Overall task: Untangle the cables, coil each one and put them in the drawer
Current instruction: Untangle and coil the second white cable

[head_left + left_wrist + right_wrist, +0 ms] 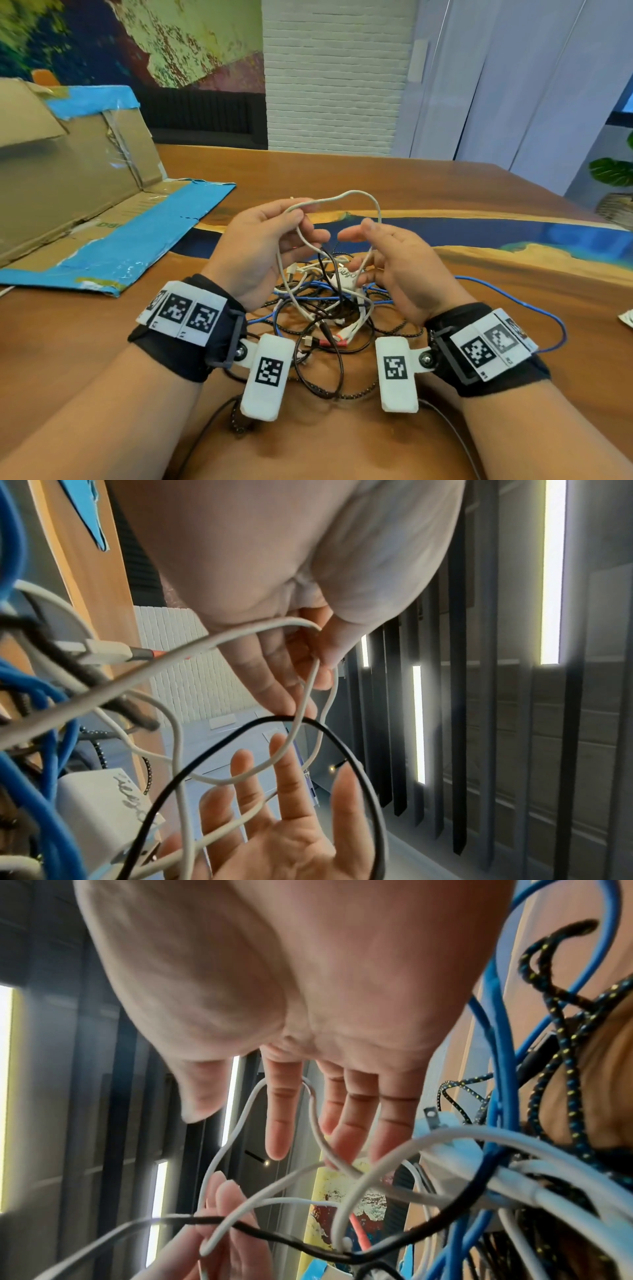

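Head view: the left hand [260, 246] pinches a white cable [342, 197] looped above the tangle [325, 308] on the near table [445, 192]. Left-wrist view: a black cable [342, 739] crosses that loop. Right-wrist view: the right hand [308, 1015] is relaxed, fingers straight, the loop apparently draped over one. Pulling now risks tightening the knot.

I have both forearms reaching forward side by side, each wrist wrapped in a black strap [191, 346] carrying white marker tags. My left hand [255, 251] is raised, palm turned inward, thumb and forefinger pinching a thin white cable [342, 197], the other fingers loosely curled. My right hand [394, 253] sits level with it, just beside, palm facing the left. Its fingers [277, 1118] are straight and slightly spread, with the white cable looped across the forefinger; the thumb points toward the left hand. The two hands are close, not touching.
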